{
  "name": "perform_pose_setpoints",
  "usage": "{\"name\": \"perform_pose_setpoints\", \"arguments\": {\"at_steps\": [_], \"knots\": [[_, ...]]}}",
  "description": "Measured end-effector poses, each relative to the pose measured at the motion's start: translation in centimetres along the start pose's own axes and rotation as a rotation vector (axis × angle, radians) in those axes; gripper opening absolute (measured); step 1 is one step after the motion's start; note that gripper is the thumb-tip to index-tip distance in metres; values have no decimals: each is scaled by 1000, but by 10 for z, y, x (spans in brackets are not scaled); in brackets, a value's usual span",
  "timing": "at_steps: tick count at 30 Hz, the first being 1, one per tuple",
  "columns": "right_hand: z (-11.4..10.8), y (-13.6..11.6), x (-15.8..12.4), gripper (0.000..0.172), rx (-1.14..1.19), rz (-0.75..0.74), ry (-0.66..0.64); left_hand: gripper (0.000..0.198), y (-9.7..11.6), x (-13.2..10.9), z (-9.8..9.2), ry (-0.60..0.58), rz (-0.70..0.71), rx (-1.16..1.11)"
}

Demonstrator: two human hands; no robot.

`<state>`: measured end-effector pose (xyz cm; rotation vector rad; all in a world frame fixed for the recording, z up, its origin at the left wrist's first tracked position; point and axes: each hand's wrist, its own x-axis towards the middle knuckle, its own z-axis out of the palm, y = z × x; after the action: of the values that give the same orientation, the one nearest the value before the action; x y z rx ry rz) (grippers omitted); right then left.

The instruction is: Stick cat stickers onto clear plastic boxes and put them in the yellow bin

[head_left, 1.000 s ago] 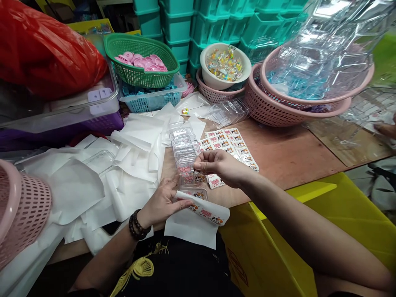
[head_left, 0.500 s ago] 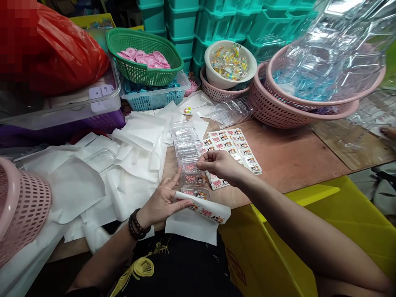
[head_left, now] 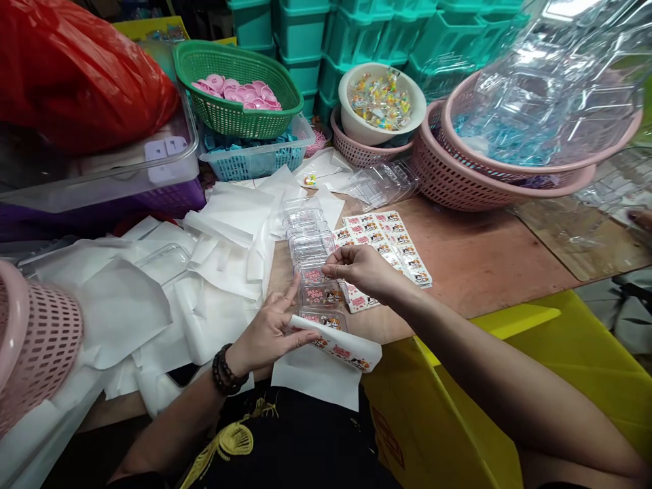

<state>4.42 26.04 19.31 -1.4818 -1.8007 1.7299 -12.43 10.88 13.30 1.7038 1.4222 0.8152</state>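
Note:
My left hand (head_left: 272, 329) holds a curled strip of cat stickers (head_left: 343, 350) between thumb and fingers, its forefinger reaching to the row of clear plastic boxes (head_left: 308, 234). My right hand (head_left: 356, 268) is pinched on a sticker (head_left: 313, 275) lying on one box of that row. Nearer my body, two more boxes carry stickers with pink lettering and cats (head_left: 323, 297). Beside my right hand, to the right of the row, lie printed sticker sheets (head_left: 394, 241). A plain white sheet (head_left: 316, 380) hangs at the table's front edge.
White backing papers (head_left: 214, 265) cover the table's left. Pink baskets stand at the left (head_left: 51, 333) and right (head_left: 458, 183). At the back are a green basket (head_left: 239, 122), a white bowl (head_left: 349, 112) and teal bins (head_left: 356, 41). Another person's hand (head_left: 640, 219) shows at the right edge.

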Motion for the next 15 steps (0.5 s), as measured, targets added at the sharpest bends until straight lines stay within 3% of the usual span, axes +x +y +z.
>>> {"name": "perform_pose_setpoints", "arguments": {"at_steps": [15], "knots": [[2,2,2,27,-50,-19,17,13,-2,-1,2,11,27,-21]]}}
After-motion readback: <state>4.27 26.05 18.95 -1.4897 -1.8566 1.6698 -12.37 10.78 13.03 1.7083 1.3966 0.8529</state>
